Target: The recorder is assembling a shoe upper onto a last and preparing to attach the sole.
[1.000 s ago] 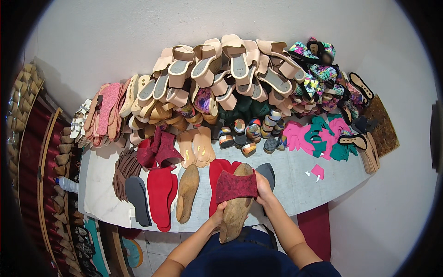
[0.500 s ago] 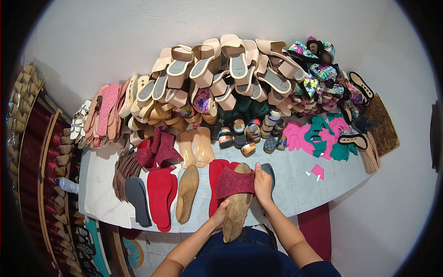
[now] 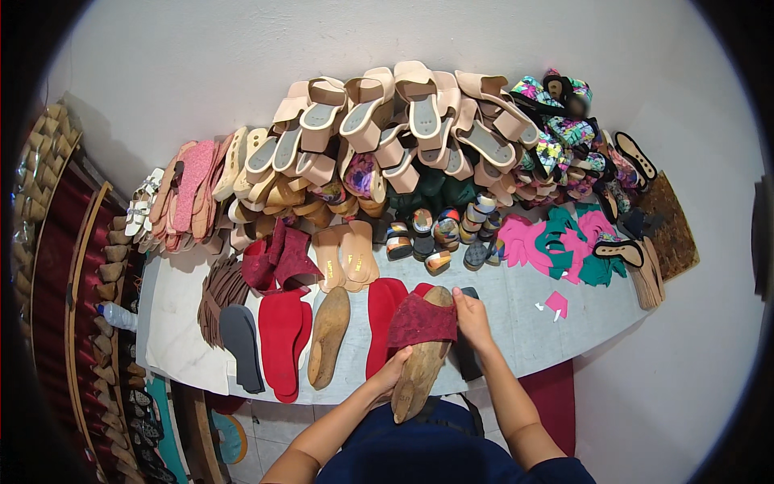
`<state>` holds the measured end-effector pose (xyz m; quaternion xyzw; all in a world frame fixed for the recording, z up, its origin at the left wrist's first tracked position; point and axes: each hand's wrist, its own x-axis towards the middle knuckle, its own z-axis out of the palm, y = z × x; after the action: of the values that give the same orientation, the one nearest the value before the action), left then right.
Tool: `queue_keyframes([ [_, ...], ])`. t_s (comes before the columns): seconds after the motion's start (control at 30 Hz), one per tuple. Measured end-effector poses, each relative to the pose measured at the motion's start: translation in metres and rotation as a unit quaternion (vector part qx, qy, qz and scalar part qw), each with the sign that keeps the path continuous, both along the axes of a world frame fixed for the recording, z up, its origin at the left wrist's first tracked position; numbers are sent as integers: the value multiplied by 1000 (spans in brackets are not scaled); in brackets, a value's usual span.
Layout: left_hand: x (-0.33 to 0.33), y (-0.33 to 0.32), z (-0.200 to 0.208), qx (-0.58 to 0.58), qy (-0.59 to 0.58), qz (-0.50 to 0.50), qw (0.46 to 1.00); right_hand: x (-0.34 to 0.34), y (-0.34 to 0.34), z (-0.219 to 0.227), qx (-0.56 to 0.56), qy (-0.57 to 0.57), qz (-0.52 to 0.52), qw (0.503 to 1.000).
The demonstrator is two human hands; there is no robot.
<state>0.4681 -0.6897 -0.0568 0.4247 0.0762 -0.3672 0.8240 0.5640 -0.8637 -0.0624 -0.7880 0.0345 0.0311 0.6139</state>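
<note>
Head view shows your left hand (image 3: 393,376) gripping the lower end of a wooden shoe last (image 3: 419,367), which rests tilted at the near edge of the tabletop (image 3: 524,323). Your right hand (image 3: 472,316) pinches the dark red lace upper (image 3: 422,320) draped across the last. Red insoles (image 3: 282,339) and a second wooden last (image 3: 329,327) lie just to the left.

I count two wooden shoe lasts (image 3: 329,335), three red insoles (image 3: 280,339), one grey insole (image 3: 240,347), one plastic bottle (image 3: 118,317).
</note>
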Motion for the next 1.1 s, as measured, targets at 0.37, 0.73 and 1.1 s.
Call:
queue_keyframes([
  [0.37,0,1,-3,58,25,-34,997,28,22,111,-328,-199,393,836],
  [0.73,-3,-4,-3,40,-123,63,990,45,33,89,-323,-267,399,816],
  [1.1,0,-12,-7,68,-167,77,981,44,25,77,-359,-239,449,783],
])
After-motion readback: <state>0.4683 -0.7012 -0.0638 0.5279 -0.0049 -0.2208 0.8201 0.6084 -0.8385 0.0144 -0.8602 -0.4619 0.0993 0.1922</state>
